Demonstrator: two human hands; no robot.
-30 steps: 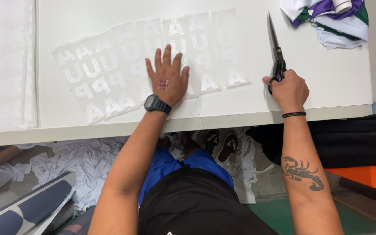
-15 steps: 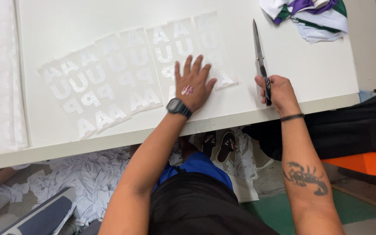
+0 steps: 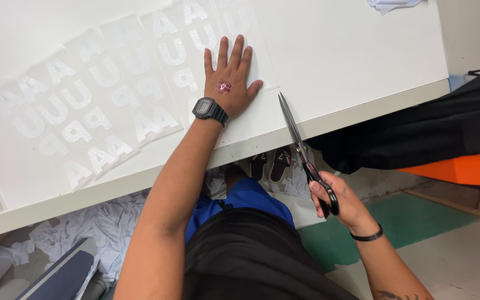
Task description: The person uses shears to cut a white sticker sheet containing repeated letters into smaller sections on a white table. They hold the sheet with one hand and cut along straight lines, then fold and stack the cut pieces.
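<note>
White tabletop (image 3: 362,50) fills the upper view, with scraps of white paper littering the floor beneath it and an orange-and-black bundle at the right. Thin, translucent sheets of white glittery cut-out letters (image 3: 101,111) lie flat across it, overlapping one another near the front edge. They look light, limp and slippery on the smooth board, likely to slide or curl unless pinned, so a flat palm or a pinch at a bare margin seems the safest hold, away from the letters.

Left hand (image 3: 230,83), fingers spread and palm down, presses the right end of the sheets; its forearm reaches straight up from the lap, a black digital wristwatch (image 3: 210,110) at the wrist. Right hand (image 3: 337,203) hangs below the table edge, curled through the black handles of long steel scissors (image 3: 301,150), blades closed, tip pointing up over the edge beside the left thumb.
</note>
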